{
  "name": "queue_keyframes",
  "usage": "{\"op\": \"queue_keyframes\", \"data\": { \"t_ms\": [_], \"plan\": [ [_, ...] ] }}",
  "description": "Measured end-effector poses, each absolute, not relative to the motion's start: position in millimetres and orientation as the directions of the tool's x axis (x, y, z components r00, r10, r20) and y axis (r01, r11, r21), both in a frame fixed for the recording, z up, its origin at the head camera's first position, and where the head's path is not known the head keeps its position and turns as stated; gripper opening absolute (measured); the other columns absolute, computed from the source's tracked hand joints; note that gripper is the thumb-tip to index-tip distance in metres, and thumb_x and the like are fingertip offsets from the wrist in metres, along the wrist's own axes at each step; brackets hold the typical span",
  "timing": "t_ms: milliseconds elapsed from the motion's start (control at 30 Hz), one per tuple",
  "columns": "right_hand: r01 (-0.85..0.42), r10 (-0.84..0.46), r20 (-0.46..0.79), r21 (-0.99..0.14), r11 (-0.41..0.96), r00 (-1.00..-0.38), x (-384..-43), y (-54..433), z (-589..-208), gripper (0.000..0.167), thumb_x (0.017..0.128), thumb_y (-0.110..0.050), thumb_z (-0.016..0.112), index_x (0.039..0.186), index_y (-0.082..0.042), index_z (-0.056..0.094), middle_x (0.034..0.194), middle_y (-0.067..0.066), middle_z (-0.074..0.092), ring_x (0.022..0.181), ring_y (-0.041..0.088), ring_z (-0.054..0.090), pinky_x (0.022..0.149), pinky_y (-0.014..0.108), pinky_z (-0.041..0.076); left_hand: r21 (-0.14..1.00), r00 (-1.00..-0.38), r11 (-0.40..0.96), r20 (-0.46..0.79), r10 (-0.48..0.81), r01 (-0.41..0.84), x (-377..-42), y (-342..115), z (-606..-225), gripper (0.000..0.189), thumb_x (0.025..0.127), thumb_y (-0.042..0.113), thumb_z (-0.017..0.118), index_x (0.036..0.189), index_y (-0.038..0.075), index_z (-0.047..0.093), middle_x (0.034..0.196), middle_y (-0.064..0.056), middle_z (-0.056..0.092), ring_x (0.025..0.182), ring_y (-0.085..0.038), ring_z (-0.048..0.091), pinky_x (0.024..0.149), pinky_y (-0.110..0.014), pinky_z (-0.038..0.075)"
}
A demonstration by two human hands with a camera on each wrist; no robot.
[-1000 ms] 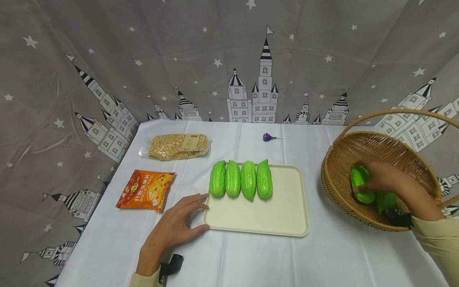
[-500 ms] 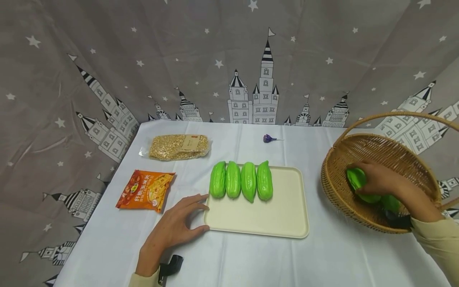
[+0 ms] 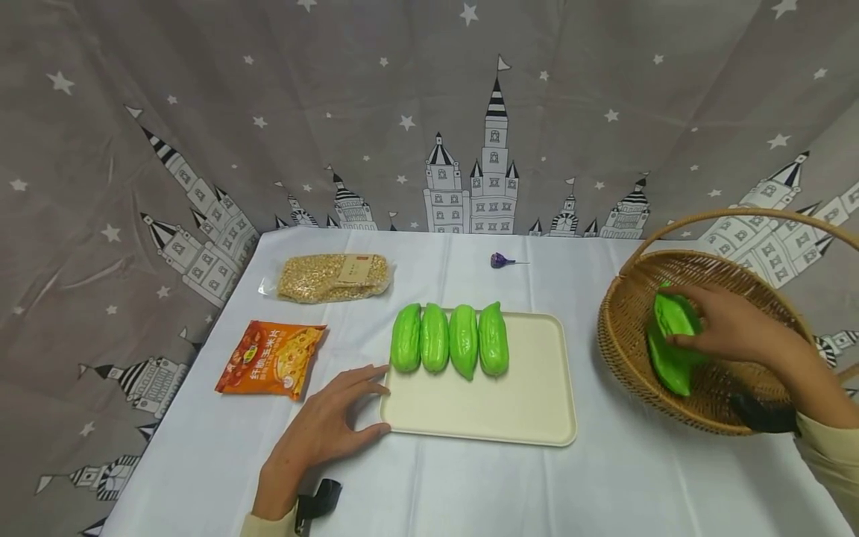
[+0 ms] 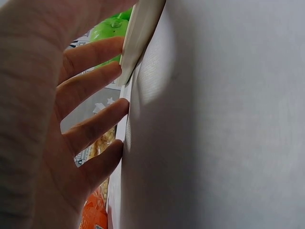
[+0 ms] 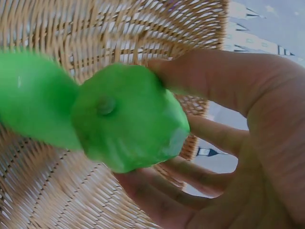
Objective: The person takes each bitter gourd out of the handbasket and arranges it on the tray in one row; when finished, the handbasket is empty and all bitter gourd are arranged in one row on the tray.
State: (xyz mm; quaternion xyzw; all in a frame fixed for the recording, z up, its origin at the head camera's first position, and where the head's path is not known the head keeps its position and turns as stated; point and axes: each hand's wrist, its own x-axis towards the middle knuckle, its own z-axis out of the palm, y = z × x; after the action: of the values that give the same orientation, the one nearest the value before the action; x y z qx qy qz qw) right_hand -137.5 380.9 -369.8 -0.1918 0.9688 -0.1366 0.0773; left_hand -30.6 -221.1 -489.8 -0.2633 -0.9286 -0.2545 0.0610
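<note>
My right hand point(image 3: 738, 324) grips a green bitter melon point(image 3: 676, 315) inside the wicker basket point(image 3: 614, 358) on the right. In the right wrist view, thumb and fingers close round that bitter melon point(image 5: 128, 119), whose stem end faces the camera. A second bitter melon point(image 5: 35, 100) lies beside it in the basket. My left hand point(image 3: 329, 421) rests on the table, fingers spread, with fingertips at the left rim of a cream tray point(image 3: 483, 406). Several green bitter melons point(image 3: 435, 339) stand in a row along the tray's back left part.
An orange snack bag point(image 3: 268, 358) lies left of the tray, with a clear pack of yellow grains point(image 3: 329, 277) behind it. A purple-wrapped lollipop point(image 3: 499, 260) lies behind the tray. The basket's tall handle point(image 3: 738, 213) arches over its opening.
My right hand has lifted and turned the bitter melon it grips, shifting slightly to the right within the basket. The second bitter melon now shows below it. My left hand has stayed put.
</note>
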Motion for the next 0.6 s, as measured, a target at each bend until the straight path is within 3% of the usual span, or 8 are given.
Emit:
{"op": "queue_keyframes", "data": {
  "t_ms": [167, 367, 500, 600],
  "plan": [
    [-0.379, -0.399, -0.002, -0.308, 0.873, -0.917, -130.0, 377.0, -361.5, 0.083, 0.079, -0.019, 0.096, 0.147, 0.003, 0.054, 0.119, 0.036, 0.065, 0.094, 0.041, 0.065, 0.067, 0.048, 0.056, 0.436, -0.853, 0.734, 0.249, 0.458, 0.521, -30.6, -220.3, -488.1, 0.053, 0.08, 0.046, 0.094, 0.124, 0.022, 0.075, 0.155, 0.001, 0.061, 0.144, -0.029, 0.057, 0.116, -0.047, 0.048],
    [-0.408, -0.402, 0.083, -0.308, 0.86, -0.912, -120.7, 368.7, -353.2, 0.083, 0.08, -0.016, 0.096, 0.147, 0.006, 0.053, 0.125, 0.037, 0.064, 0.101, 0.045, 0.065, 0.068, 0.05, 0.056, 0.437, -0.855, 0.736, 0.241, 0.459, 0.517, -30.6, -219.9, -487.9, 0.052, 0.08, 0.046, 0.094, 0.123, 0.023, 0.075, 0.156, 0.0, 0.061, 0.144, -0.029, 0.057, 0.117, -0.046, 0.047],
    [-0.382, -0.364, 0.118, -0.337, 0.861, -0.924, -113.1, 358.7, -348.3, 0.085, 0.082, -0.019, 0.095, 0.151, 0.005, 0.052, 0.128, 0.033, 0.063, 0.098, 0.042, 0.066, 0.065, 0.04, 0.057, 0.44, -0.854, 0.732, 0.245, 0.459, 0.52, -30.7, -220.1, -488.2, 0.052, 0.08, 0.045, 0.094, 0.123, 0.023, 0.075, 0.156, 0.001, 0.061, 0.144, -0.029, 0.057, 0.117, -0.046, 0.047],
    [-0.367, -0.331, 0.157, -0.37, 0.854, -0.93, -107.4, 351.0, -346.5, 0.085, 0.082, -0.019, 0.095, 0.152, 0.003, 0.052, 0.134, 0.032, 0.06, 0.1, 0.044, 0.069, 0.068, 0.042, 0.058, 0.44, -0.854, 0.733, 0.245, 0.459, 0.519, -31.0, -220.0, -488.4, 0.052, 0.08, 0.046, 0.094, 0.123, 0.023, 0.075, 0.156, 0.001, 0.061, 0.144, -0.029, 0.057, 0.117, -0.046, 0.047]
  ]
}}
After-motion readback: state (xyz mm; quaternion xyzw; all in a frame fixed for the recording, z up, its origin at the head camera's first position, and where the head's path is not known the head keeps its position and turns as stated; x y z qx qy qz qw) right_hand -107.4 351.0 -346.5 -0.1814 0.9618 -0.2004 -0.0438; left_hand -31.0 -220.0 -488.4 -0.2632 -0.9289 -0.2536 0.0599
